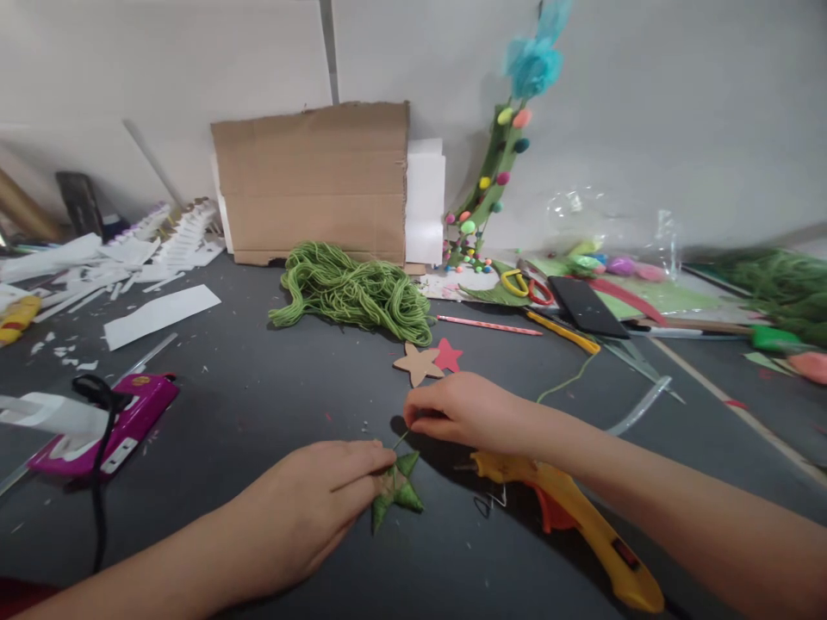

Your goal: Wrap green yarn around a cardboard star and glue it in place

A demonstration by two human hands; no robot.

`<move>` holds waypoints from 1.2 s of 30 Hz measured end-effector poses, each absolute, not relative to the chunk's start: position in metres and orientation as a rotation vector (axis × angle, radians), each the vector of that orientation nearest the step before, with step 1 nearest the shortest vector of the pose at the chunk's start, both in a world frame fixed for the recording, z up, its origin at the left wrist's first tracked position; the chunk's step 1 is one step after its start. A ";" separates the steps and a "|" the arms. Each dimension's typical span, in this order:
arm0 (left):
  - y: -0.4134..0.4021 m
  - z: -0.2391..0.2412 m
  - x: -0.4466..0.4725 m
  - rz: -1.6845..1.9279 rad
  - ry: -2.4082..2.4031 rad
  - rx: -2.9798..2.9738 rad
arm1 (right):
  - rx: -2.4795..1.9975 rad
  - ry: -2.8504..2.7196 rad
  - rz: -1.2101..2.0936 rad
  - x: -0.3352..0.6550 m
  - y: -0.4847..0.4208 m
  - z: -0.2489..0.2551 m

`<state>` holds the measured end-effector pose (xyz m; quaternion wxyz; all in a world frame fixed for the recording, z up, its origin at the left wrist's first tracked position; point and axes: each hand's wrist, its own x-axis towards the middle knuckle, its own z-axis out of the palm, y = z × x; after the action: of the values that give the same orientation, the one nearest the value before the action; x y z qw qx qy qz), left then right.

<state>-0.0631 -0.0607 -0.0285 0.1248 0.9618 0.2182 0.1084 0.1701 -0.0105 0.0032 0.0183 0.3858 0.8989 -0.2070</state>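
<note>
My left hand [310, 504] pinches a small star wrapped in green yarn [395, 492] against the dark table. Just above it, my right hand [465, 412] is closed on the thin green yarn strand [568, 379] that runs from the star up and off to the right. A yellow glue gun [568, 525] lies under my right forearm. A plain cardboard star [417, 363] and a red star [448, 355] lie just beyond my right hand.
A pile of green yarn [355, 293] sits before a leaning cardboard sheet [316, 181]. A pink glue gun [109, 426] with a black cord lies left. Pencils, scissors [526, 282], a phone [587, 306], a clear glue stick [639, 405] and a pom-pom decoration [494, 168] are at right; paper scraps at left.
</note>
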 end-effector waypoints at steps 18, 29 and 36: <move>-0.061 -0.033 -0.049 0.446 0.807 2.716 | 1.204 2.841 -0.618 0.175 -0.011 0.009; -0.055 -0.022 -0.045 0.363 0.812 2.686 | 1.216 2.858 -0.572 0.176 -0.009 0.013; -0.051 -0.021 -0.044 0.317 0.819 2.641 | 1.289 2.900 -0.332 0.173 -0.004 0.016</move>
<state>-0.0439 -0.0511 -0.0213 0.1784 0.9337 0.2897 0.1120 0.1726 -0.0039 0.0160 -0.0246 0.4039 0.9085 -0.1042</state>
